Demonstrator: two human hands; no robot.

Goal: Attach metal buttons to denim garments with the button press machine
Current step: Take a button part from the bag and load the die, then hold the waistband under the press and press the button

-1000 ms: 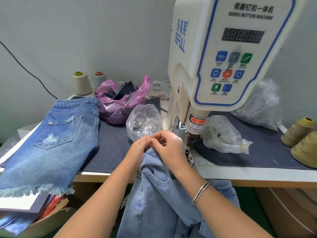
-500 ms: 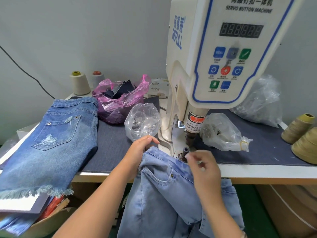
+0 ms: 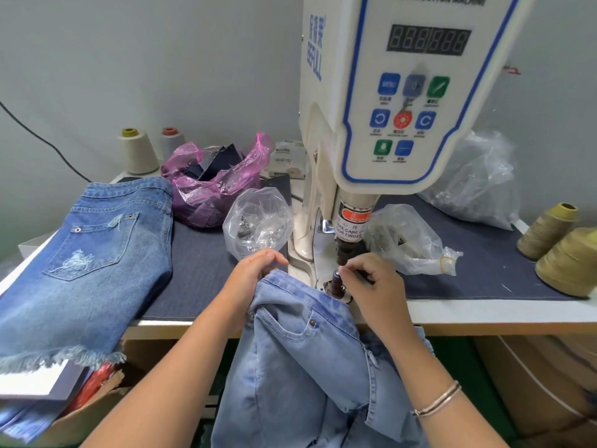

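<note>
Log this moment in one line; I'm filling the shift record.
left hand: grips light denim garment | right hand: fingertips at lower die | press head: raised

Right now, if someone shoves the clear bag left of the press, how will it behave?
The clear bag is thin, crinkled film standing puffed open, so it would probably crumple rather than slide as one piece. Small metal parts sit low inside, likely weighting the bottom; they may shift or spill through the open mouth. It stands on the dark mat, which probably adds drag.
</note>
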